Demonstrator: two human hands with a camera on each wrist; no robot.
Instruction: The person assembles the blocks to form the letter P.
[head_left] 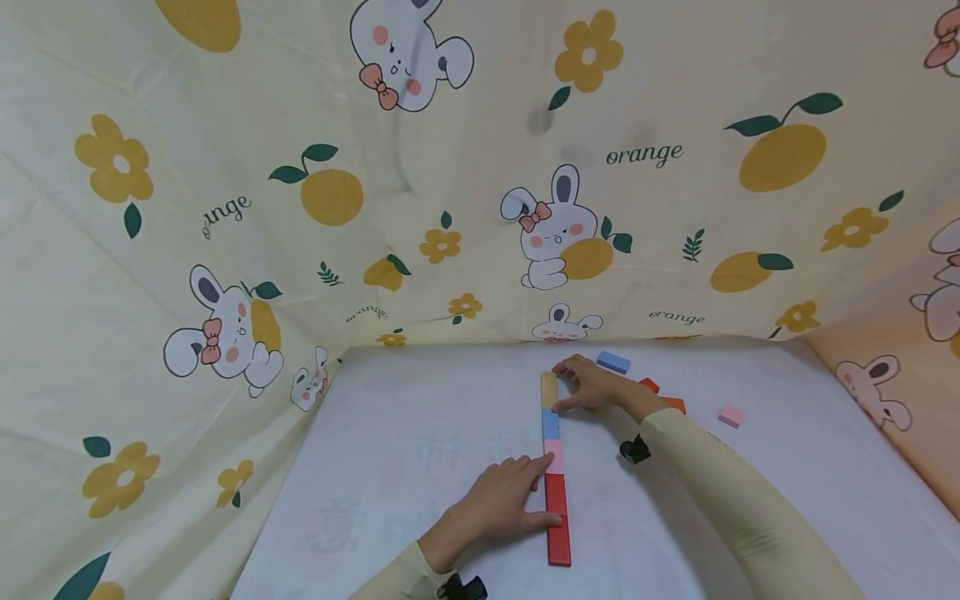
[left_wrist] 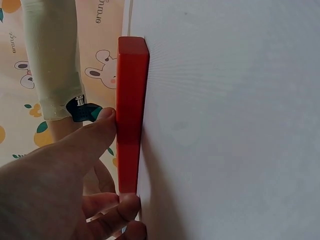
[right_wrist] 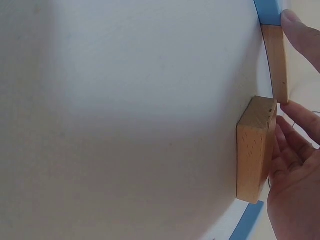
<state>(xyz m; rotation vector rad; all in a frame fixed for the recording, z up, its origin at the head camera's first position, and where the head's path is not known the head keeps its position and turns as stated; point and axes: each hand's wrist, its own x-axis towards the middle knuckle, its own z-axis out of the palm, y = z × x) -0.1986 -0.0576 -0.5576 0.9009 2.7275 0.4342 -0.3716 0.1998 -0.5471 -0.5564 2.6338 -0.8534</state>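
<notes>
A straight row of blocks runs away from me in the head view: two red blocks, a pink block, a blue block and, at the far end, a wooden block. My left hand rests along the row's left side, a fingertip at the pink block and the thumb on the red ones. At the far end, my right hand touches the row with extended fingers, thumb by the blue-wooden joint, index at the wooden block's end. A second wooden block sits by the right palm, hidden in the head view.
Behind and right of the right hand lie a loose blue block, a small red block, an orange block and a pink block. A white tabletop carries everything, with a printed cloth hanging around it.
</notes>
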